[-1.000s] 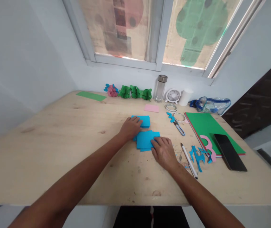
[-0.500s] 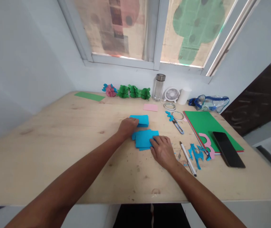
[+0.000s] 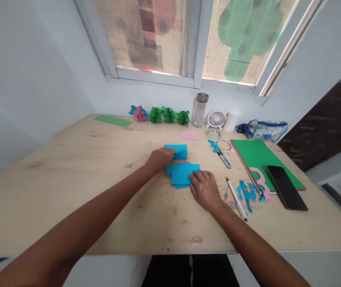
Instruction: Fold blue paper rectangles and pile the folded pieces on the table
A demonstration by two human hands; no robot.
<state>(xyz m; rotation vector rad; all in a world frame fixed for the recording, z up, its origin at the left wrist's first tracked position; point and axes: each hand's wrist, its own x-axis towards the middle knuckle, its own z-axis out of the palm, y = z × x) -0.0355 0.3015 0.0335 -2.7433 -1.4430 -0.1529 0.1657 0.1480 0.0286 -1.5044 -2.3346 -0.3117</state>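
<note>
My left hand is closed on the left end of a folded piece of blue paper, its fingertips over the near left corner. Just nearer to me lies a small stack of blue paper pieces, overlapping unevenly. The thumb and fingers of my right hand curl at the right edge of this stack, pressing it against the table; the underside of that grip is hidden. To the right of this hand lies a white pen beside torn-looking blue paper scraps.
Scissors, tape rolls, green paper sheets, a pink cutout and a black phone lie to the right. A bottle, small fan and green paper craft stand by the wall. A pink card lies farther back.
My left hand has shifted very slightly, and the folded blue paper under it shows a raised flap more clearly. My right hand and the stack stay almost in place.
</note>
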